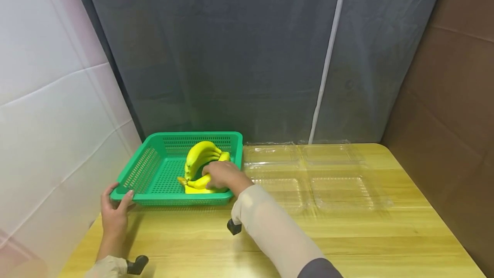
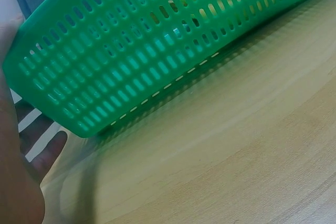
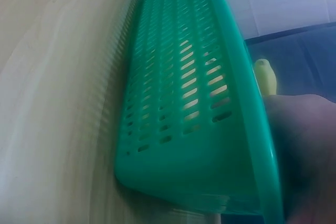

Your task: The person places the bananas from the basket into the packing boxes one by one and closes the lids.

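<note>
A green plastic basket point(image 1: 170, 200) with slotted walls stands at the left of the table. My left hand point(image 1: 115, 213) holds its near left corner, thumb over the rim and the other fingers spread along the outside; those fingers point(image 2: 44, 153) show past the corner in the left wrist view. Inside, at the basket's right side, lie yellow bananas point(image 1: 200, 154), some in a curved bunch. My right hand point(image 1: 224, 175) reaches over the near right rim and grips a banana point(image 1: 198, 182) at the front. In the right wrist view the basket wall hides most of that hand.
Several clear plastic containers point(image 1: 343, 192) stand in two rows on the wooden table point(image 1: 293, 243), right of the basket. A dark grey curtain point(image 1: 216, 55) hangs behind. White cloth point(image 1: 58, 110) bounds the left side and a brown panel point(image 1: 447, 110) the right.
</note>
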The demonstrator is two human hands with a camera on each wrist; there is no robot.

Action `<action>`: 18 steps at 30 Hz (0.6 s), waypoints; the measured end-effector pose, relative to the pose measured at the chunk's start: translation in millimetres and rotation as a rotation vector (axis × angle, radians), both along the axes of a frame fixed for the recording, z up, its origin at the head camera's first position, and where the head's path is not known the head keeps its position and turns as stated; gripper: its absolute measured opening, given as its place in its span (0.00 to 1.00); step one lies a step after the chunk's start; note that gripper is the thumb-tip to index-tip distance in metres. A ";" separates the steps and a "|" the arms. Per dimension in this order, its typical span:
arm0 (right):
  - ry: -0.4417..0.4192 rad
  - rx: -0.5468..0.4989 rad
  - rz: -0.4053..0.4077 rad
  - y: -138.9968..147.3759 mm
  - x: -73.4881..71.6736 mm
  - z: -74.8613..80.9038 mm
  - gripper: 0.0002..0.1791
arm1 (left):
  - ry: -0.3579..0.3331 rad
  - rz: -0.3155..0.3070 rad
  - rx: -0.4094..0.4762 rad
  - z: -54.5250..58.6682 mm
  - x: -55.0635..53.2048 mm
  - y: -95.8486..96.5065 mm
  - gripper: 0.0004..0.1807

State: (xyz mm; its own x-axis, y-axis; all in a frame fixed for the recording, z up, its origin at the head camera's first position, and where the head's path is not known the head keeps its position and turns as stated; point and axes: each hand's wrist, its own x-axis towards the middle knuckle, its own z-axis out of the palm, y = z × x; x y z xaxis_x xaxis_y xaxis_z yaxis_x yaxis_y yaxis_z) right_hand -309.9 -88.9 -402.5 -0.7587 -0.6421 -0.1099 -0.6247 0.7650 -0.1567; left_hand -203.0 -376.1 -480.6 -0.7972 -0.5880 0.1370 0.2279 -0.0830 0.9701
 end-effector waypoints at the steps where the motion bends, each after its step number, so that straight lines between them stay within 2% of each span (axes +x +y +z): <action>1: 0.005 -0.005 0.004 0.3 0.1 -0.2 0.24 | -0.001 0.000 0.000 -0.2 -0.1 -0.1 0.27; 12: 0.048 -0.043 0.077 6.3 1.9 -0.2 0.25 | 0.006 0.003 0.009 -1.1 0.4 2.3 0.27; 18: 0.126 -0.066 0.132 11.5 2.5 -1.0 0.26 | -0.005 0.007 -0.013 -0.1 0.2 0.9 0.27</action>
State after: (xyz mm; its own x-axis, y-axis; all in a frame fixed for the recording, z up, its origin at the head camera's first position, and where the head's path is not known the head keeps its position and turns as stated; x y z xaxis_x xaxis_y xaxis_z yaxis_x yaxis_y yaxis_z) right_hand -307.4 -77.4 -403.5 -0.6727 -0.7395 0.0264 -0.7367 0.6659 -0.1180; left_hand -202.8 -375.2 -480.7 -0.7935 -0.5920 0.1409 0.2238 -0.0686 0.9722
